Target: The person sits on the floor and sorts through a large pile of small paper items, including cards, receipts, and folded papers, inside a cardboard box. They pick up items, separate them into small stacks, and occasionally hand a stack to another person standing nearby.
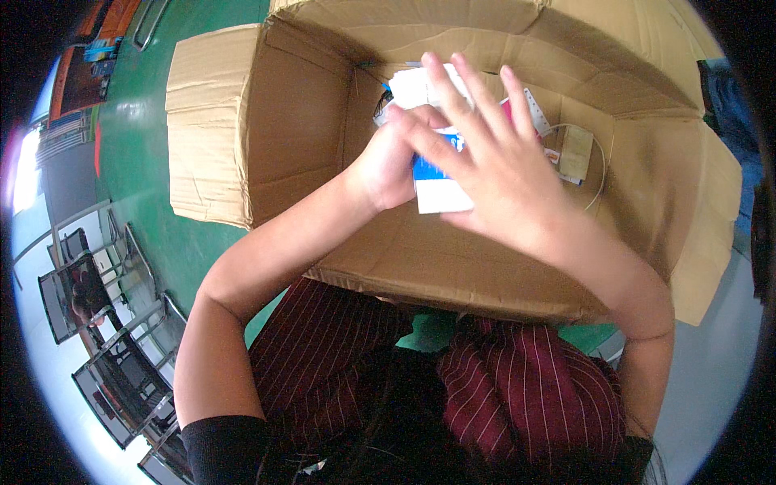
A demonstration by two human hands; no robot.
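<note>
Held two bare hands over one open cardboard box, in the upper middle of the frame. Gripped one blue-and-white packet by its left side with the left hand, fingers bent in close around it, a little above the centre of the frame. Spread the right hand wide across the front of the same packet, fingers well apart and blurred; could not tell whether touching it. Saw one white piece just above, partly behind the right hand; could not tell whether separate from the packet. Inside the box, right of upper middle, counted one pale cable, one tan packet within its curve, and one red-and-white item partly hidden by fingers. Counted two striped trouser legs at lower middle.
</note>
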